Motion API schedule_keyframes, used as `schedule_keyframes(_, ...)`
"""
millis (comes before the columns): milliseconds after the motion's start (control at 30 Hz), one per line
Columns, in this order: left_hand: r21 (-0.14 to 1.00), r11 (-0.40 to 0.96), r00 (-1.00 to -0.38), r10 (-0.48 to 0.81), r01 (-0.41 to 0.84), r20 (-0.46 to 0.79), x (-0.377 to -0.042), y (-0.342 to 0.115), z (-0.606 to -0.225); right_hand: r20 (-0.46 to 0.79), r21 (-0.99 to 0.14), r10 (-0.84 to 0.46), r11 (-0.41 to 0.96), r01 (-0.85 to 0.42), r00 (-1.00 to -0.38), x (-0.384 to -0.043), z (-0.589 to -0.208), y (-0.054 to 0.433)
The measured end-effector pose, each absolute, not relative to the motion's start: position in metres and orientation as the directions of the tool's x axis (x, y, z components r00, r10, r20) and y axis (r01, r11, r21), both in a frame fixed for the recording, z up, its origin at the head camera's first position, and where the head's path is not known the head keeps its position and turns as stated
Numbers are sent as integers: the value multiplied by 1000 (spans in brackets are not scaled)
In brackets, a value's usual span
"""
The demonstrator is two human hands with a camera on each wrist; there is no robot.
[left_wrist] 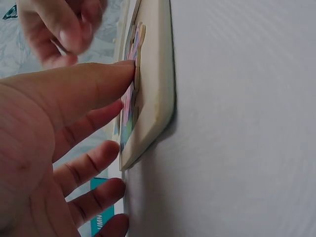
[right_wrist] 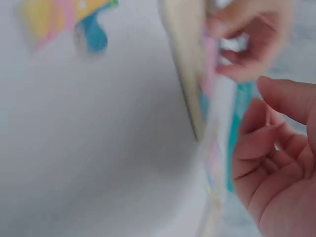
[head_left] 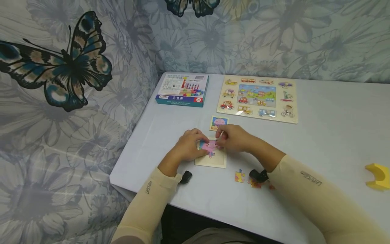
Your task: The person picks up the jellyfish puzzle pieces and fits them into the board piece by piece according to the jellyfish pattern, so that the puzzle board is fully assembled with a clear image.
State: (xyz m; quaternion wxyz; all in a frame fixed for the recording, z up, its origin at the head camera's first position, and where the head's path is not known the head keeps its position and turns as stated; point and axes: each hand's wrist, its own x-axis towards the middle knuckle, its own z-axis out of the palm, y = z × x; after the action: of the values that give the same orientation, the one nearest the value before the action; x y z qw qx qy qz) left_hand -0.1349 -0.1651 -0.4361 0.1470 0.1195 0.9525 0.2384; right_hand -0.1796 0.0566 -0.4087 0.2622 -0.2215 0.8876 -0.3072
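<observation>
A small wooden puzzle board [head_left: 217,163] lies on the white table, with pink and blue jigsaw pieces [head_left: 209,146] set in its upper part. My left hand [head_left: 189,146] reaches over its left side. In the left wrist view, the left thumb [left_wrist: 111,81] presses on the edge of the pieces while the other fingers spread loosely along the board's side. My right hand [head_left: 235,138] hovers by the board's upper right corner, fingers loosely bent. The right wrist view, which is blurred, shows nothing between its thumb and fingers [right_wrist: 256,143].
Loose jigsaw pieces [head_left: 239,176] lie near the right forearm, some partly hidden by the black wrist camera [head_left: 258,176]. Behind the board are a small pink picture tile [head_left: 219,122], a boxed set [head_left: 182,90] and a large vehicle puzzle [head_left: 257,117]. A yellow block [head_left: 379,177] sits far right.
</observation>
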Motion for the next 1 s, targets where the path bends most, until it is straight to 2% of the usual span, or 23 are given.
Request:
schedule_keyframes(100,459,871,-925,306,176,-224,-134,-161,-436,-322,-610,-534,749,-260,-782,-172,-393,88)
schedule_keyframes(233,387,900,-921,309,203,-236,-132,-156,-436,-381,-503,-483,824,-262,-788,-158,-383,134)
schedule_keyframes(367,317,915,-908,333,248,-253,-130,-153,-432,-416,-418,-442,869,-265,-795,-142,-388,173)
schedule_keyframes(500,276,907,-881,390,317,-270,-129,-151,-431,-384,-367,-424,885,-285,-820,-125,-401,200)
schedule_keyframes(733,265,897,-859,424,354,-289,-128,-155,-431,-284,-391,-416,873,-291,-864,-107,-417,211)
schedule_keyframes(1000,292,888,-854,436,356,-284,-131,-154,-432,-277,-472,-388,852,-228,-879,-116,-405,196)
